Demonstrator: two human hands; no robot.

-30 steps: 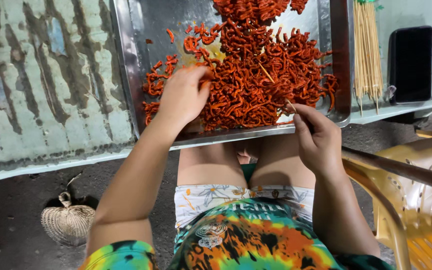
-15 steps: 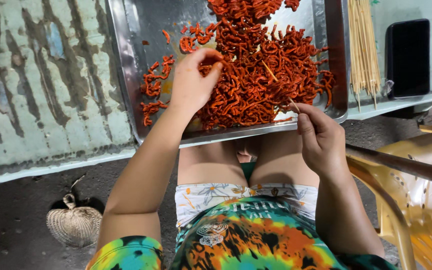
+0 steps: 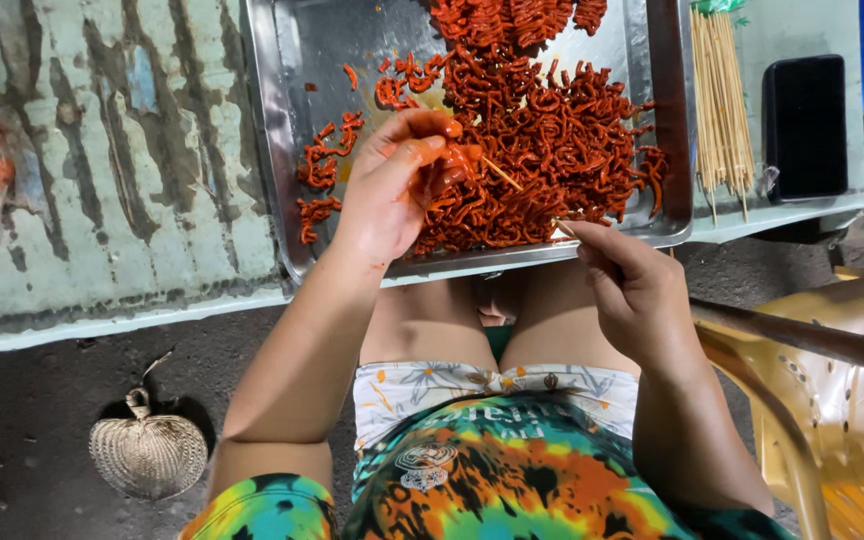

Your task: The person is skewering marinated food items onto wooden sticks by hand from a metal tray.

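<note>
Since the earlier frames your left hand (image 3: 392, 190) has lifted off the heap and now pinches a curled red marinated strip (image 3: 460, 158) at its fingertips, above the near part of the shallow rectangular steel tray (image 3: 277, 180), while your right hand (image 3: 632, 290) has stayed at the tray's near edge. That right hand is closed narrowly on a thin pale bamboo skewer (image 3: 502, 174), whose shaft runs up and left until its tip meets the pinched strip. Keep the skewer low and steady, and feed the strip onto the point with your left fingers rather than stabbing forward; keep those fingertips to the sides of the point, not ahead of it. Work over the tray so drips and loose pieces fall back into the heap of red marinated strips (image 3: 542, 130). Spare skewers lie in a bundle of pale bamboo sticks (image 3: 720, 100) on the worn pale green bench (image 3: 102, 150), right of the tray, next to a flat black rectangular device (image 3: 804, 125). Down on the dark ground lies a woven hand fan (image 3: 148, 452).
</note>
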